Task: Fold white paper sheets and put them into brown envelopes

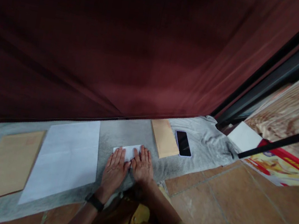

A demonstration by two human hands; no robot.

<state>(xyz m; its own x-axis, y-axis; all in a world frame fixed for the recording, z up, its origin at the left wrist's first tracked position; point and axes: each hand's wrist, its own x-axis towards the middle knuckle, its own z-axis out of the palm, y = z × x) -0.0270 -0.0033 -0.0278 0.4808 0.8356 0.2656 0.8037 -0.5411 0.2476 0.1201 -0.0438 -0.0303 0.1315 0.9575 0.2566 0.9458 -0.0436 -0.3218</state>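
Observation:
Both of my hands lie flat on a small folded sheet of white paper [129,151] on a grey cloth [123,130]. My left hand [115,169] presses its left part, fingers stretched out. On the right part rests my right hand [142,165], its fingers likewise extended and palm down. The two thumbs almost meet over the paper, and much of it is hidden beneath them. To the left is a large white sheet [68,159] with faint creases. A small brown envelope [164,138] lies to the right of my right hand.
A phone [183,143] lies face up beside the small envelope. At the far left is a big brown envelope [9,161]. A dark red curtain [147,58] hangs behind the cloth. On the right stand a black metal frame [273,75] and a printed box [278,164] on floor tiles [226,201].

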